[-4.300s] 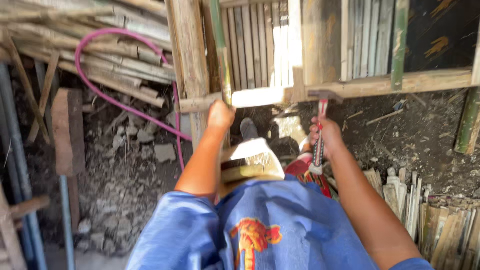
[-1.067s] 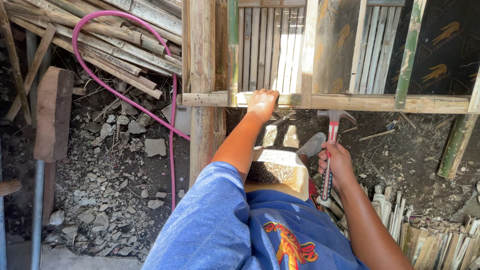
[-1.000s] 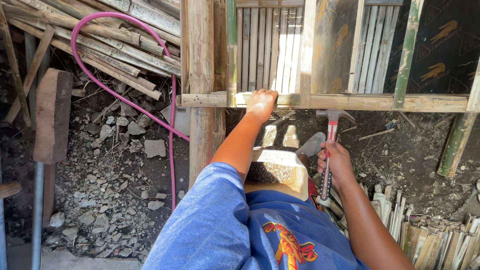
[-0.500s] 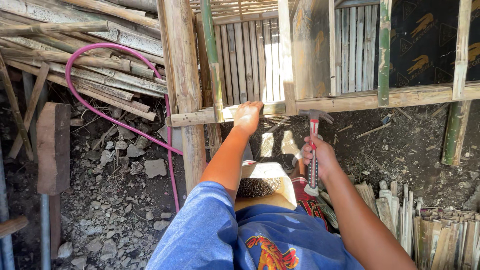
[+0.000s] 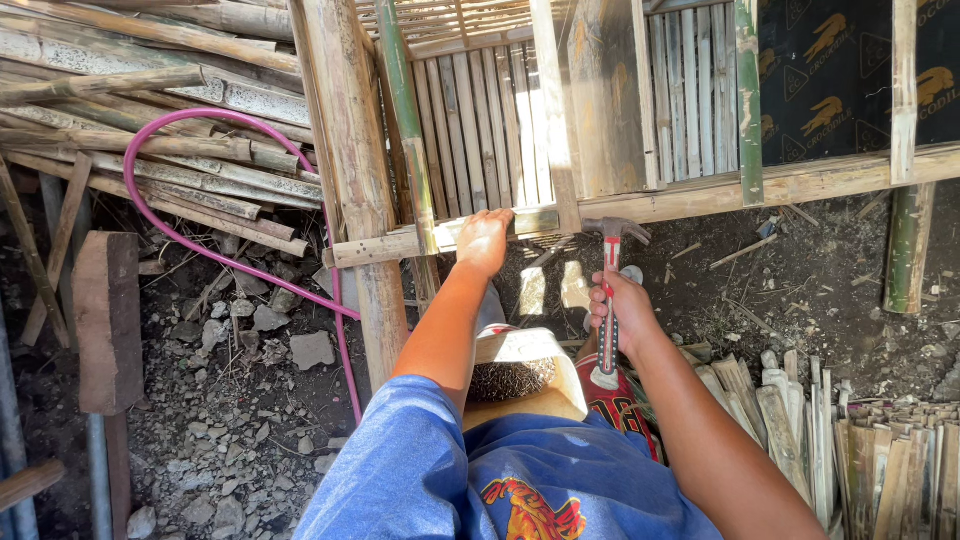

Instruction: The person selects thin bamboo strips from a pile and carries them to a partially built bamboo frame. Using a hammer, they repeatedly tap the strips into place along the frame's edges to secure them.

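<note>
- A blue shirt (image 5: 420, 470) fills the lower foreground, with a light container (image 5: 525, 370) just beyond it.
- The right hand (image 5: 622, 312) has its fingers curled tight around the red-and-white handle of a hammer (image 5: 610, 290), whose head points up, just below the rail.
- The left hand (image 5: 485, 240) rests palm down on the horizontal bamboo rail (image 5: 700, 200); whether its fingers pinch anything I cannot tell.
- A pink hose (image 5: 200, 245) loops over rubble on the left.
- Vertical bamboo slats (image 5: 490, 130) stand behind the rail.
</note>
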